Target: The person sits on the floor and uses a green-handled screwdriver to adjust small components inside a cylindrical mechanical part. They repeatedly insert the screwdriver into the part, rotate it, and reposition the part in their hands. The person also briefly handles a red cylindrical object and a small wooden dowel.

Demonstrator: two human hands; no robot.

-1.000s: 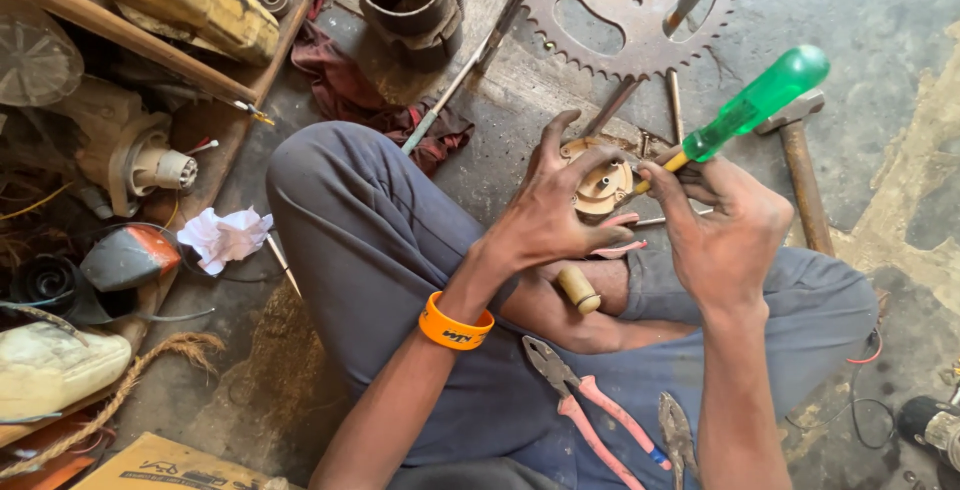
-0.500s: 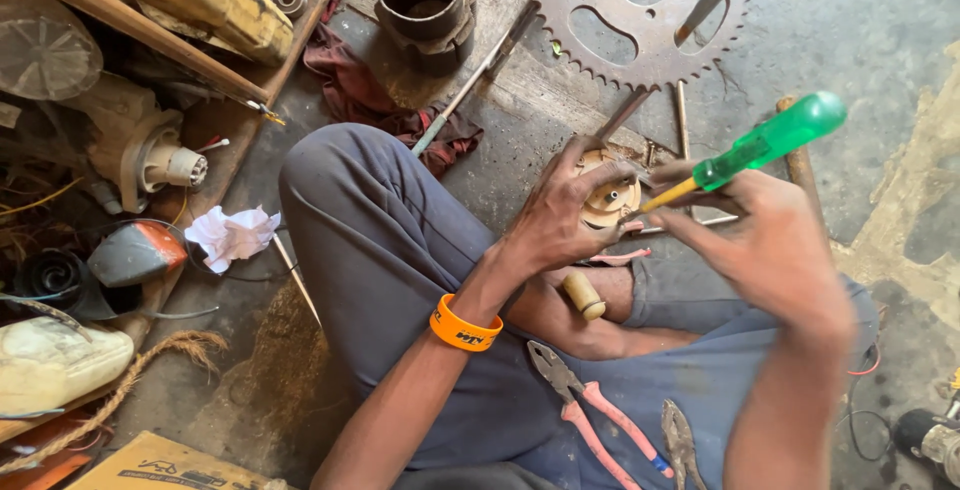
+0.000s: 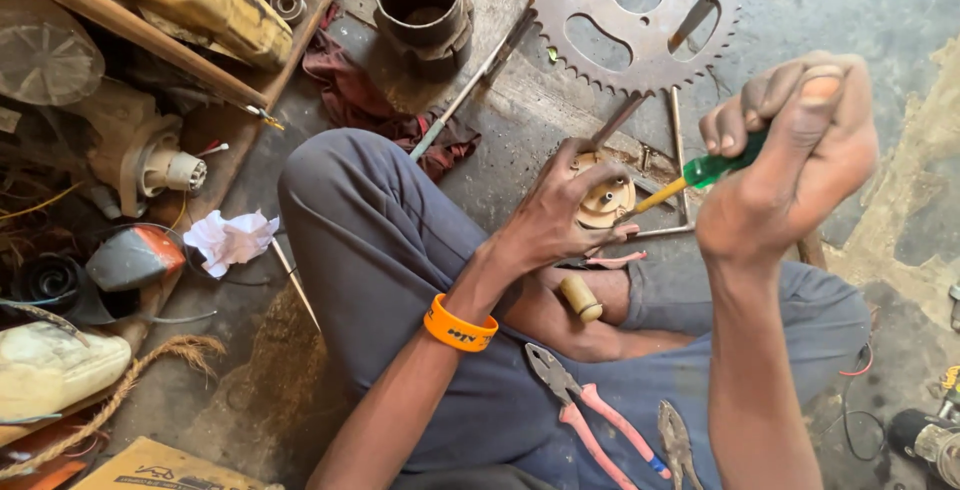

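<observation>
Up comes the right hand (image 3: pixel 790 170), fist clamped on the green-handled screwdriver (image 3: pixel 700 175), tip angling into the round tan part (image 3: pixel 603 198) the left hand (image 3: pixel 560 220) grips.

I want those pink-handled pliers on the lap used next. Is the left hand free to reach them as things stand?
Probably not right away: the left hand is gripping the round tan part. The pliers lie uncovered near that forearm, so the path looks open.

Seen from a single head-worn camera, looking steeply down, close over lap and floor. Left hand (image 3: pixel 560 215) gripping the round tan part (image 3: pixel 605 198) near frame centre; right hand (image 3: pixel 790 165) just beside, nearer the lens. No second view.
</observation>
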